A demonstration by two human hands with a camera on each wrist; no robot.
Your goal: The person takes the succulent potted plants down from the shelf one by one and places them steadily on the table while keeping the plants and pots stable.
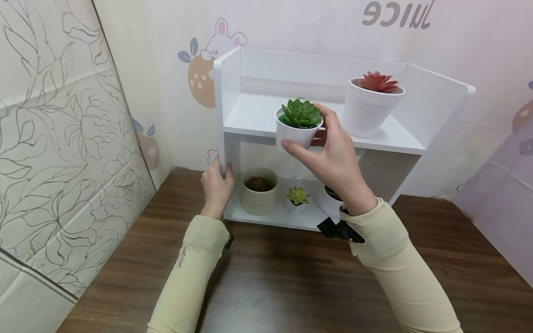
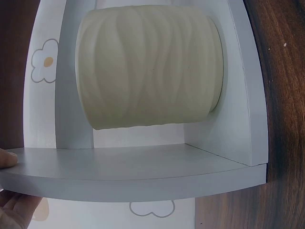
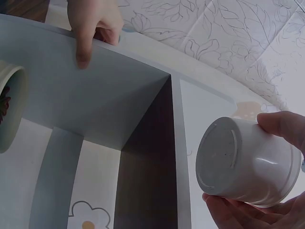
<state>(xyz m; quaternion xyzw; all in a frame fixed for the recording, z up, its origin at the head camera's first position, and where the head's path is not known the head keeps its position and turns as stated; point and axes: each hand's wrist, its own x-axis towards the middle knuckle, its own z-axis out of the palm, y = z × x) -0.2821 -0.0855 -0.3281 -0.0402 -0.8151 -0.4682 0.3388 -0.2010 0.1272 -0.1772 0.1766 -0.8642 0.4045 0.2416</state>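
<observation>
"What can you read on me?"
"'Lets Slim' on your left sleeve (image 1: 189, 277); mirrored 'Juice' on the wall (image 1: 312, 27)."
"My fingers?"
"Your right hand (image 1: 339, 159) grips the green potted succulent (image 1: 297, 122) before the upper shelf (image 1: 254, 113), left of the red potted succulent (image 1: 368, 111); your left hand (image 1: 218, 187) pinches the side panel (image 1: 230, 88)."

Brown wooden table (image 1: 266, 286), rabbit-print wall (image 1: 291, 23)
</observation>
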